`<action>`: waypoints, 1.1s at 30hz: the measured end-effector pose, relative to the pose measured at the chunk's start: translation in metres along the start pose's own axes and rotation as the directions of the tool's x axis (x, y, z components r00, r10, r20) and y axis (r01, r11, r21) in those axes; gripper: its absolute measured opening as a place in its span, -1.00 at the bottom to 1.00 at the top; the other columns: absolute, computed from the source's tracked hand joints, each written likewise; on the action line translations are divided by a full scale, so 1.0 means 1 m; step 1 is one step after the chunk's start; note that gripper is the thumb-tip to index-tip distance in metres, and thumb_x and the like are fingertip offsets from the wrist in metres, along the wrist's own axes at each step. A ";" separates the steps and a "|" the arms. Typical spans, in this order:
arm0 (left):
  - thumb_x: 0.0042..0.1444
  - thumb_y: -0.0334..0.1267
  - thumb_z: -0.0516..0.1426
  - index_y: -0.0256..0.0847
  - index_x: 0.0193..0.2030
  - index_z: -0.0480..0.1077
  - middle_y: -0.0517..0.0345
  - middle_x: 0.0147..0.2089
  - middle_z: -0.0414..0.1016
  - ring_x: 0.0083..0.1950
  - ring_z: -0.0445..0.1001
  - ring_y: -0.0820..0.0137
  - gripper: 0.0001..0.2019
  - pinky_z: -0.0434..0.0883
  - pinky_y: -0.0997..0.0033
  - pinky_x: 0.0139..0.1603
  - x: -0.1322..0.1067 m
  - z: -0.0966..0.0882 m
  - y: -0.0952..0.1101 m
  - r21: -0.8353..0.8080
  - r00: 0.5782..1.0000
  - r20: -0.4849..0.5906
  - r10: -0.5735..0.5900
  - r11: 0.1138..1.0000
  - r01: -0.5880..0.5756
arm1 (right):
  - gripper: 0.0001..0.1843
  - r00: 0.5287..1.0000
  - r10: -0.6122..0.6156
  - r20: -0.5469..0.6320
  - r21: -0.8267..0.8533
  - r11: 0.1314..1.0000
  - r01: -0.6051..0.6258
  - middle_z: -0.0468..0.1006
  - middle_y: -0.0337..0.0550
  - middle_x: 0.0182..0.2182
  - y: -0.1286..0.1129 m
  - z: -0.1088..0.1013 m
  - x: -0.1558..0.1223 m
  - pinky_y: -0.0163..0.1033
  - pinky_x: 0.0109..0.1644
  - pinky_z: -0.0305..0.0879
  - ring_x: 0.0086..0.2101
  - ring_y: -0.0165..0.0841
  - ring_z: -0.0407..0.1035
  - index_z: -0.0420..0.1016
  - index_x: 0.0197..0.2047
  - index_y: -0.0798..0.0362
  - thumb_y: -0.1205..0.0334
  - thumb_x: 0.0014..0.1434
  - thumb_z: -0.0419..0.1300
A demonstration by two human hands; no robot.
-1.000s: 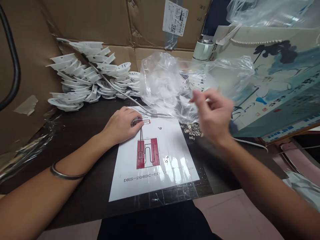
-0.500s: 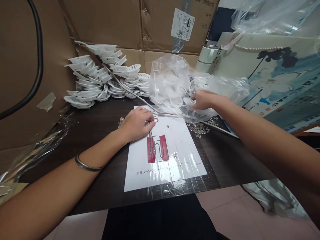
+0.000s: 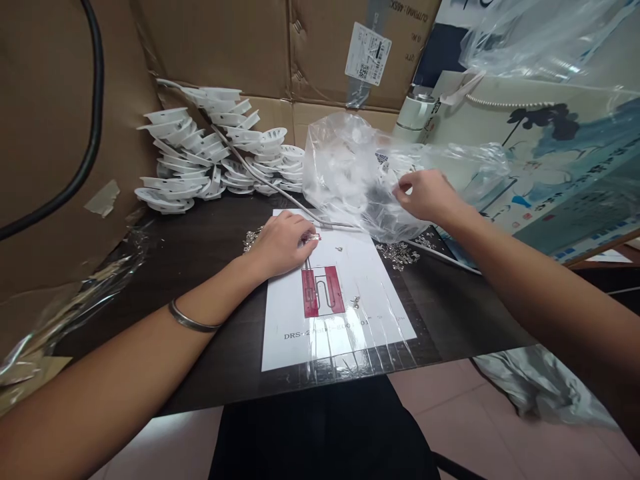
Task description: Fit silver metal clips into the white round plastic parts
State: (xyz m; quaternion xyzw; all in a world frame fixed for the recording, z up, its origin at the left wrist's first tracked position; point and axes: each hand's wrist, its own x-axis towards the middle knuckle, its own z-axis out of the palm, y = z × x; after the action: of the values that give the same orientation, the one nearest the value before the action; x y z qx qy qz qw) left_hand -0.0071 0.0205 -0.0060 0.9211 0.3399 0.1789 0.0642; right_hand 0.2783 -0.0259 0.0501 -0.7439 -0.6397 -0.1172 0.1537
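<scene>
My left hand (image 3: 284,244) rests on the upper left of a printed sheet (image 3: 285,357), palm down. Its fingers are curled in and closed, and whatever lies in them is hidden. My right hand (image 3: 425,195) hovers by the front right of a clear plastic bag (image 3: 333,160), thumb and fingertips drawn together. I cannot make out what is in that pinch. Whitish pieces show through the bag. A small metal part (image 3: 356,302) lies on the sheet beside the red printed drawing, and another metal bit (image 3: 339,249) lies above it.
Stacked white plastic parts (image 3: 173,170) line the back left. Small metal pieces (image 3: 399,253) lie heaped right of the sheet, with another pile (image 3: 250,239) behind my left hand. A grey cable (image 3: 280,193) crosses the table. Cardboard (image 3: 240,53), a bottle (image 3: 414,117) and a printed bag (image 3: 530,153) stand behind.
My right hand has drawn back slightly to the right from inside the plastic bag's folds, and the bag has sagged. My left hand stays on the sheet. The whole view has shifted a little.
</scene>
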 end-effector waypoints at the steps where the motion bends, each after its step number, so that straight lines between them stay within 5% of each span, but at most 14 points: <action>1: 0.16 -0.14 0.04 -0.22 -0.16 0.47 -0.01 -0.05 0.55 0.03 0.38 0.12 -0.74 0.32 0.07 0.07 0.000 0.000 0.001 -0.004 1.000 -0.011 -0.002 1.000 0.002 | -0.81 0.999 0.032 -0.034 -0.037 0.999 -0.033 0.55 -0.02 -0.46 -0.004 -0.007 -0.006 -0.14 -0.34 0.23 -0.44 -0.28 0.37 0.54 -0.42 0.07 0.24 0.11 0.12; 5: 0.18 -0.12 0.05 -0.21 -0.07 0.46 0.03 -0.14 0.57 -0.06 0.41 0.19 -0.71 0.33 0.11 0.04 -0.001 -0.001 0.005 -0.125 0.989 -0.140 -0.041 0.992 0.023 | -0.74 0.977 -0.048 -0.206 -0.126 0.992 0.023 0.56 0.06 -0.41 -0.023 -0.030 -0.037 -0.11 -0.32 0.24 -0.40 -0.23 0.40 0.56 -0.33 0.12 0.21 0.18 0.06; 8: 0.22 -0.02 0.03 -0.21 -0.03 0.44 0.08 -0.28 0.58 -0.20 0.47 0.29 -0.64 0.37 0.23 -0.07 -0.003 -0.002 0.010 -0.409 0.978 -0.171 -0.119 0.912 0.039 | -0.69 0.917 -0.190 -0.351 -0.093 0.981 0.168 0.60 0.11 -0.28 -0.042 -0.032 -0.059 -0.15 -0.35 0.27 -0.40 -0.27 0.42 0.56 -0.24 0.17 0.18 0.21 0.04; 12: 0.15 0.17 0.06 -0.23 0.21 0.28 0.10 -0.31 0.58 -0.30 0.49 0.37 -0.38 0.39 0.34 -0.17 -0.007 -0.003 0.014 -0.733 0.995 -0.045 -0.090 0.679 0.029 | -0.70 0.835 -0.461 -0.300 0.015 0.873 0.487 0.62 0.01 -0.15 -0.067 -0.008 -0.075 -0.23 -0.40 0.25 -0.29 -0.30 0.49 0.56 -0.14 0.10 0.23 0.22 0.03; 16: 0.10 0.10 0.12 -0.23 0.22 0.29 0.19 -0.49 0.42 -0.37 0.44 0.37 -0.38 0.41 0.33 -0.26 -0.009 -0.004 0.014 -0.804 0.995 -0.033 -0.092 0.594 0.028 | -0.66 0.826 -0.538 -0.166 0.076 0.829 0.555 0.61 -0.14 -0.06 -0.082 0.022 -0.076 -0.24 -0.43 0.18 -0.27 -0.35 0.51 0.55 -0.06 0.00 0.26 0.28 -0.04; 23: 0.00 -0.13 0.21 -0.25 0.19 0.22 0.24 -0.46 0.38 -0.40 0.43 0.42 -0.39 0.46 0.30 -0.23 -0.002 0.001 0.011 -0.918 0.946 -0.046 -0.322 0.386 0.087 | -0.63 0.928 -0.281 -0.246 0.429 0.827 0.364 0.52 -0.10 0.09 -0.092 0.030 -0.058 -0.16 0.01 0.36 0.04 -0.29 0.44 0.49 0.06 0.08 0.31 0.19 0.10; 26: -0.05 -0.20 0.24 -0.25 0.20 0.16 0.15 -0.33 0.46 -0.41 0.42 0.46 -0.34 0.45 0.38 -0.32 0.001 0.003 0.007 -0.945 0.905 -0.083 -0.417 0.321 0.061 | -0.70 0.994 -0.098 -0.055 0.550 0.828 0.112 0.60 -0.10 -0.05 -0.103 0.029 -0.049 -0.11 0.09 0.33 -0.03 -0.27 0.47 0.56 -0.04 0.07 0.28 0.16 0.16; 28: -0.07 -0.22 0.25 -0.27 0.22 0.14 0.09 -0.26 0.49 -0.41 0.42 0.47 -0.31 0.43 0.41 -0.36 0.003 0.006 0.002 -0.950 0.884 -0.126 -0.449 0.311 0.023 | -0.74 0.992 -0.047 0.120 0.568 0.823 -0.030 0.62 -0.11 -0.10 -0.111 0.031 -0.044 -0.13 0.08 0.32 -0.07 -0.28 0.47 0.59 -0.10 0.07 0.27 0.15 0.17; 33: -0.09 -0.27 0.28 -0.29 0.32 0.06 -0.03 -0.10 0.53 -0.26 0.47 0.41 -0.18 0.41 0.45 -0.31 0.005 0.013 -0.004 -0.952 0.882 -0.156 -0.446 0.305 -0.014 | -0.73 0.967 -0.056 0.250 0.544 0.834 -0.093 0.63 -0.10 -0.21 -0.121 0.039 -0.039 -0.20 -0.07 0.31 -0.23 -0.35 0.45 0.61 -0.12 0.08 0.29 0.12 0.19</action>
State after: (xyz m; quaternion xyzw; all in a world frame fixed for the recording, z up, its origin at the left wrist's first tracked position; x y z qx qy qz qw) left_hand -0.0015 0.0271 -0.0178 0.6012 0.3033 0.5106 0.5346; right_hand 0.1520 -0.0302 0.0095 -0.6829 -0.6532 0.1706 0.2791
